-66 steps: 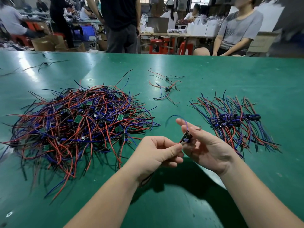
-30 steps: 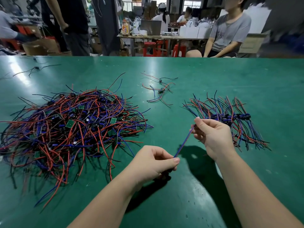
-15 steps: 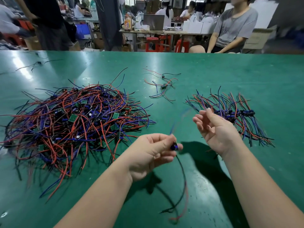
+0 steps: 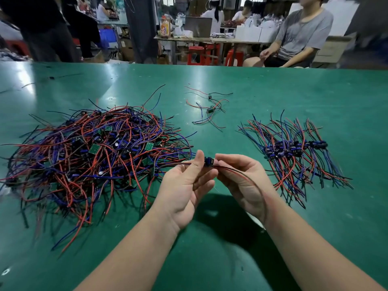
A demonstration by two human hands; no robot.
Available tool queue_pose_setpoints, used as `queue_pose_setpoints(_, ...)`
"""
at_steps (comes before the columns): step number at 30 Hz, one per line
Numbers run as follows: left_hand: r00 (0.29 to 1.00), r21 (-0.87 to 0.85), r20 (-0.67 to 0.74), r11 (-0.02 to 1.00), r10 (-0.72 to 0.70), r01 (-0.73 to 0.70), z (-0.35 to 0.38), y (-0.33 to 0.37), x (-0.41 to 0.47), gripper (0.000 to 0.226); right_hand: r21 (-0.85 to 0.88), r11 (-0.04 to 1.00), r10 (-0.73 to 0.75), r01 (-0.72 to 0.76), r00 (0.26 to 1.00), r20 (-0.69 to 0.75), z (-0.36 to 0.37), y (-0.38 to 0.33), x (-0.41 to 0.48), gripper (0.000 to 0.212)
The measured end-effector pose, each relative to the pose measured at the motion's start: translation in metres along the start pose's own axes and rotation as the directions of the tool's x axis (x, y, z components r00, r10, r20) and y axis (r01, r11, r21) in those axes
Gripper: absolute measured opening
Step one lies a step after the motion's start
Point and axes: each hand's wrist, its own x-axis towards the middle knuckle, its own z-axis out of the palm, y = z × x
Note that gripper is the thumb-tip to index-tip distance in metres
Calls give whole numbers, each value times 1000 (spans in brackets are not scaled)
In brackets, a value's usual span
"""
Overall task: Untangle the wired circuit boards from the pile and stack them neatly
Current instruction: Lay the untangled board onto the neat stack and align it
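Observation:
A big tangled pile of small green circuit boards with red, blue and black wires [image 4: 94,156] lies on the left of the green table [image 4: 273,91]. On the right lies a tidy row of sorted boards [image 4: 294,152], wires fanned out both ways. Between them, above the table, I hold one small board [image 4: 209,161]. My left hand [image 4: 184,185] pinches it and its wires from the left. My right hand [image 4: 241,181] pinches its red and black wires from the right; they trail over my right wrist.
Two loose wired boards [image 4: 210,108] lie farther back at the centre. Beyond the far table edge a seated person in a grey shirt [image 4: 300,34] and standing people [image 4: 48,32] are near other workbenches.
Half a second ago my left hand alone held the board with wires dangling and my right hand was open. Now both hands have met and pinch the board, wires stretched sideways.

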Motion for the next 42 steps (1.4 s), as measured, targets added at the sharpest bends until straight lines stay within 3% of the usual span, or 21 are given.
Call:
queue_pose_setpoints(5, 997, -117, -40, 991, 62, -66, 1, -2, -1, 25, 25, 1000, -7, 5, 996, 86, 1, 0, -2, 29)
queue_pose_setpoints(9, 993, -51, -28, 992, 116, -117, 4, -6, -2, 29, 75, 997, -10, 11, 1000, -15, 6, 2, -1, 20)
queue_pose_setpoints(13, 972, 81, 170, 980, 164, -180, 7, -10, -8, 27, 252, 965, 101, -71, 989, -109, 2, -9, 4, 11)
queue_pose_setpoints(16, 920, 378, 385, 899, 67, -224, 3, -15, -12, 18, 418, 900, 166, -123, 984, -67, -10, -26, 4, 14)
queue_pose_setpoints(18, 954, 506, 297, 839, 48, -200, -1, -19, -8, 24, 538, 835, 125, -117, 992, 22, -17, -35, 2, 16)
queue_pose_setpoints(20, 989, 531, 117, 837, 86, -136, -3, -21, 1, 22, 563, 812, 77, -155, 984, 161, -22, -41, -2, 28)
queue_pose_setpoints(23, 981, 515, -79, 849, 179, -113, -8, -19, 16, 15, 331, 924, 57, -192, 925, 375, -25, -42, -5, 26)
queue_pose_setpoints(26, 981, 474, -80, 873, 176, -118, -12, -9, 18, 25, 155, 957, 135, -247, 847, 515, -23, -38, -8, 20)
queue_pose_setpoints(28, 997, 405, 77, 914, -8, -24, -9, -4, 11, 54, 1, 976, 195, -217, 879, 435, -21, -37, -9, 14)
queue_pose_setpoints(30, 962, 384, 196, 918, -188, 102, -4, -3, 2, 68, -258, 953, 225, -158, 940, 256, -20, -37, -7, 8)
queue_pose_setpoints(32, 950, 434, 215, 894, -226, 114, 0, -7, -3, 50, -426, 885, 238, -187, 969, 69, -23, -34, -2, 7)
queue_pose_setpoints(34, 973, 556, 168, 830, -159, 40, 0, -12, -5, 37, -482, 839, 254, -254, 965, -66, -27, -32, 1, 7)
queue_pose_setpoints(37, 980, 670, 149, 742, -135, 0, -2, -19, -4, 37, -406, 868, 258, -285, 959, -120, -29, -28, 4, 7)
queue_pose_setpoints(42, 960, 748, 232, 660, -159, -72, 0, -26, -8, 34, -103, 967, 203, -232, 952, -230, -37, -36, 13, 6)
